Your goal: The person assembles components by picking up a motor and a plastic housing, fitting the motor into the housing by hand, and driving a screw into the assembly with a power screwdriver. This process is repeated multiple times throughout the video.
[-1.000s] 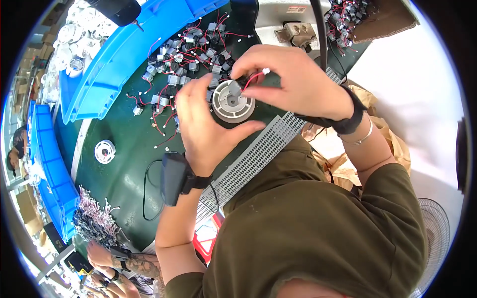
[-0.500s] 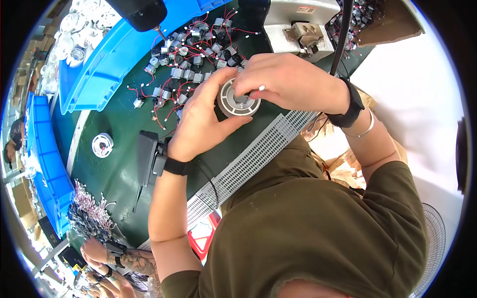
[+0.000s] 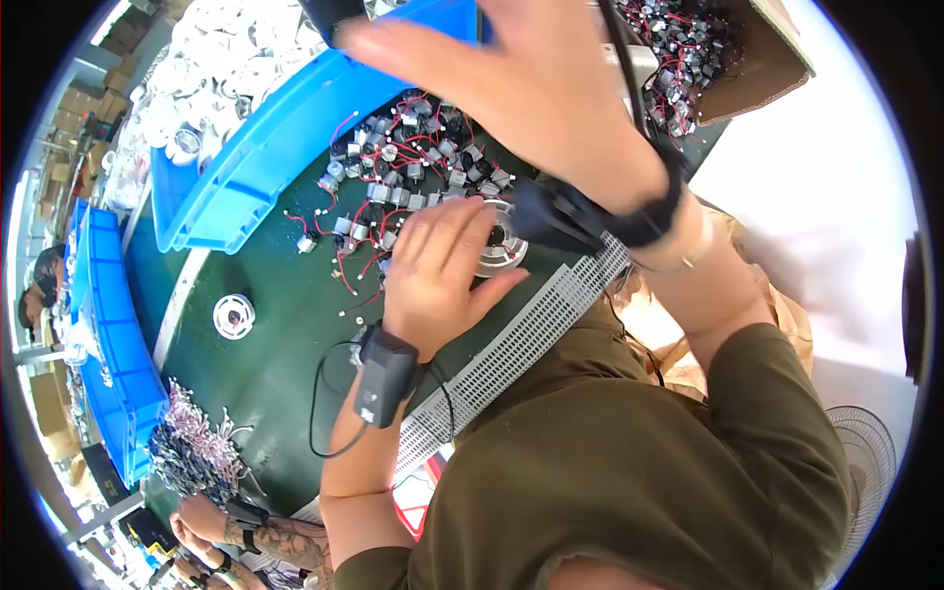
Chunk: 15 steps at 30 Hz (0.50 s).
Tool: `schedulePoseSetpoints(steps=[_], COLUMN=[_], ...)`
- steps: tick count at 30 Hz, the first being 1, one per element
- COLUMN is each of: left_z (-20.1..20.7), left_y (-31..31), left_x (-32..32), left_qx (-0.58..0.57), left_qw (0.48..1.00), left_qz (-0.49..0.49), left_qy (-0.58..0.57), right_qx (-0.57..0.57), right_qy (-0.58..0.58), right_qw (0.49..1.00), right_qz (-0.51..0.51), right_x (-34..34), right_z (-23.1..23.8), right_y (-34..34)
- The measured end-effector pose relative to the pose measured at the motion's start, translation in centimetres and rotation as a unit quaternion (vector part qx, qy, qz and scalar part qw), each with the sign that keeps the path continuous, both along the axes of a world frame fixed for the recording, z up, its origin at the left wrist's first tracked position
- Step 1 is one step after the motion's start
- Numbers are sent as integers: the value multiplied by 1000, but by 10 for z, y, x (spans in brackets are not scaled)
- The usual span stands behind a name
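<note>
The left hand [image 3: 433, 275] is closed round the rim of the disc [image 3: 508, 254], which sits at its 2 o'clock. The right hand [image 3: 556, 113], blurred, has fingers spread apart and nothing visible in its grasp, reaching toward a black tool [image 3: 327, 18] at 10 o'clock; contact is unclear. The disc's dark middle suggests a part is already seated, as in the second disc [image 3: 234, 317] at 9 o'clock; many motors [image 3: 379, 193] at 11 o'clock lie loose on the bench [image 3: 285, 383].

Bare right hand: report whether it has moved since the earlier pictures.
Yes. The bare right hand has moved toward the long blue plastic bin, up and left, now overlapping it in view.
</note>
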<state>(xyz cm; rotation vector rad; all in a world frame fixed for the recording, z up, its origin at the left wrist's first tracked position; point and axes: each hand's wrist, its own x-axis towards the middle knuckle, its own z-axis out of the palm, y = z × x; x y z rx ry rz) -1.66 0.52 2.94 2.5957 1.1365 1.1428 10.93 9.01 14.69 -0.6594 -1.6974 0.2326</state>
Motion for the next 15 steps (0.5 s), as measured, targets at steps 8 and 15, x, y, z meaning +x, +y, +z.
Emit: schedulePoseSetpoints(steps=[8, 15], left_z=[-9, -10], left_y=[0, -2], left_x=[15, 8], left_qx=[23, 0], left_qw=[999, 1000], left_qz=[20, 14], left_qy=[-37, -28], right_qx=[-177, -177], right_qy=[138, 184], right_qw=[883, 906], right_qz=[412, 337], right_x=[-20, 83], right_z=[59, 46], right_y=[82, 10])
